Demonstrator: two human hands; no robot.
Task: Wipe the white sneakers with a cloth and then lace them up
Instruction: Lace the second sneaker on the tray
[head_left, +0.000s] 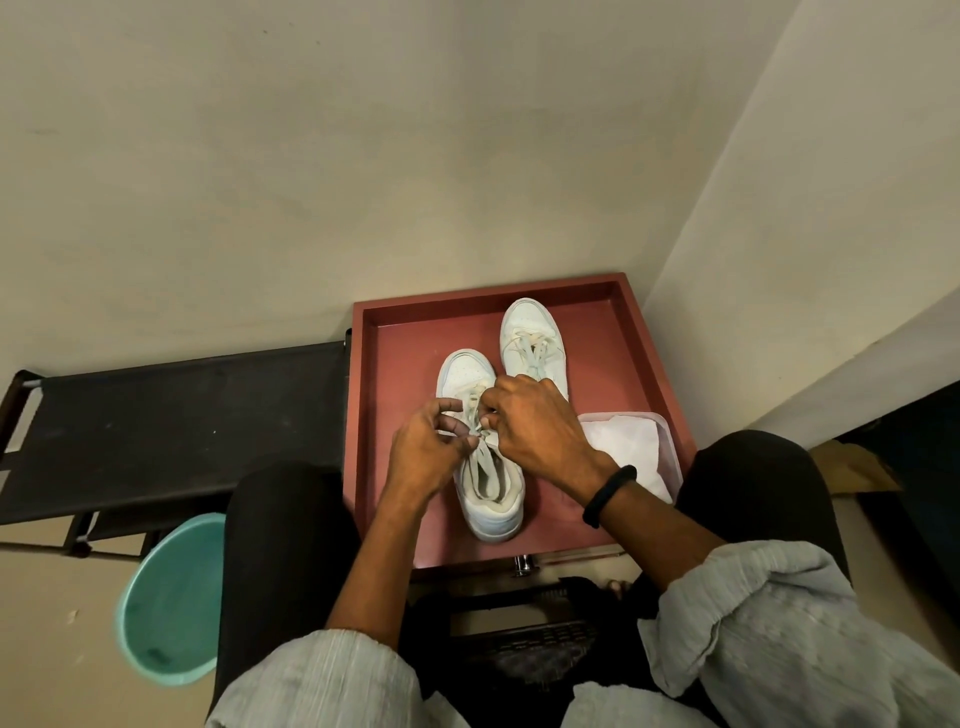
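Two hands over the nearer sneaker (493, 512) on a red tray (395, 364), left hand (426, 449) fingers pinching its lace (471, 405), eyelets hidden, right hand (537, 431) fingers curled on the same lace, farther sneaker (530, 322) beyond, cloth (623, 441) partly behind the wrist.

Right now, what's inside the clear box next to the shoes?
A white cloth lies in the clear box. Whatever is under the cloth is hidden, and the wrist of the right hand covers the box's near corner.
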